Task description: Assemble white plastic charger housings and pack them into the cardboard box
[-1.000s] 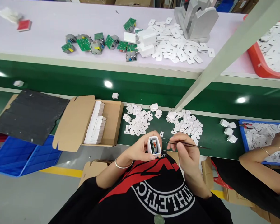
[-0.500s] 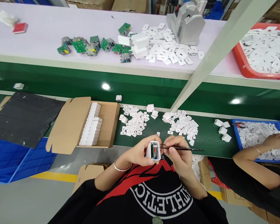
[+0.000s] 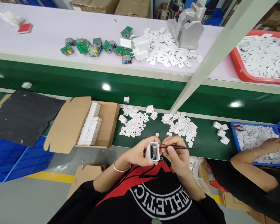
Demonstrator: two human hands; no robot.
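Observation:
My left hand [image 3: 142, 152] is closed around a white charger housing [image 3: 156, 158], its open end facing up. Inside the housing a green circuit board [image 3: 151, 151] with an orange-red part shows. Between the thumb and fingers of my right hand [image 3: 177, 154] is a pair of dark tweezers [image 3: 185, 147], lying nearly level. Their tips reach the housing's open end; whether they touch the board I cannot tell. Just beyond my hands lie two heaps of small white plates, a left heap [image 3: 135, 123] and a right heap [image 3: 183, 127], with a few white housings [image 3: 150, 109] between them.
An open cardboard box [image 3: 108, 124] with rows of white pieces stands to the left. A co-worker's hand [image 3: 272, 145] reaches into a blue tray [image 3: 234, 137] at the right. A slanted post [image 3: 214, 59] rises to the shelf [image 3: 44, 34], which carries circuit boards [image 3: 82, 47] and a metal fixture [image 3: 188, 31].
The tweezers have shifted slightly left and tilted a little in my right hand. My left hand keeps the housing nearly in place. The view has moved slightly.

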